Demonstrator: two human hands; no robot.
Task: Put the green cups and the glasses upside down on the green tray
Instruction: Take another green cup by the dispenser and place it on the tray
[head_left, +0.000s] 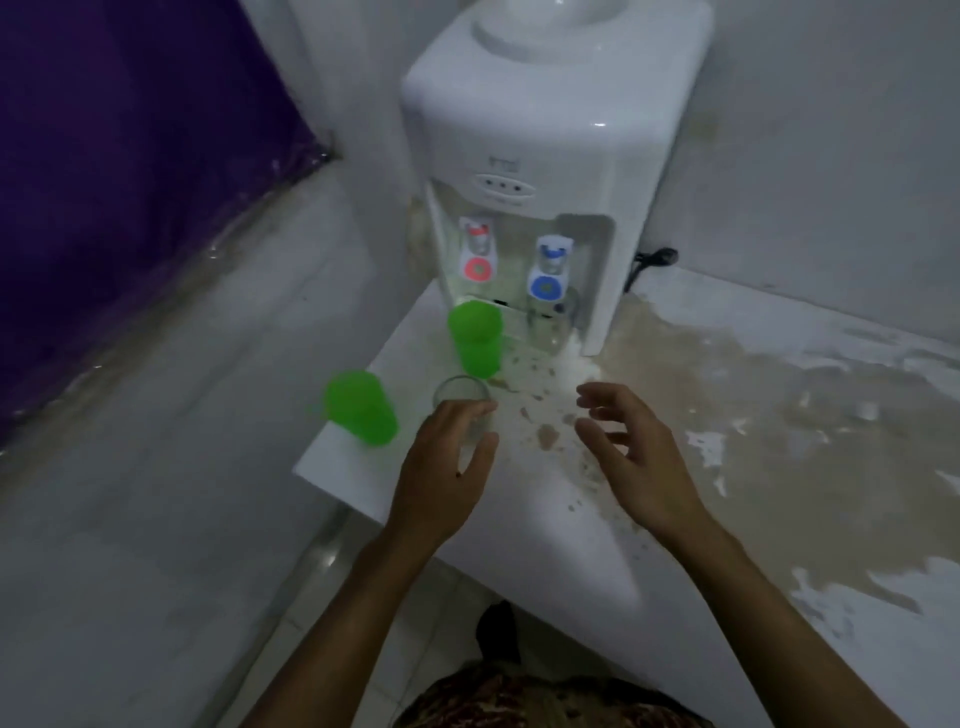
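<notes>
Two green cups stand upright on the white counter: one (475, 338) in front of the dispenser, the other (361, 408) near the counter's left edge. A clear glass (462, 397) stands between them, closer to me. My left hand (441, 478) is at that glass, fingers against its near left side and thumb by its right side, still spread. My right hand (628, 452) hovers open over the counter to the right, holding nothing. A second glass (551, 322) stands under the blue tap. No green tray is in view.
A white water dispenser (540, 156) with a red tap (478, 249) and a blue tap (550, 270) stands at the back of the counter (363, 467). The counter's surface to the right is stained brown. A black cable (652, 260) runs behind the dispenser. Purple cloth (130, 156) hangs at left.
</notes>
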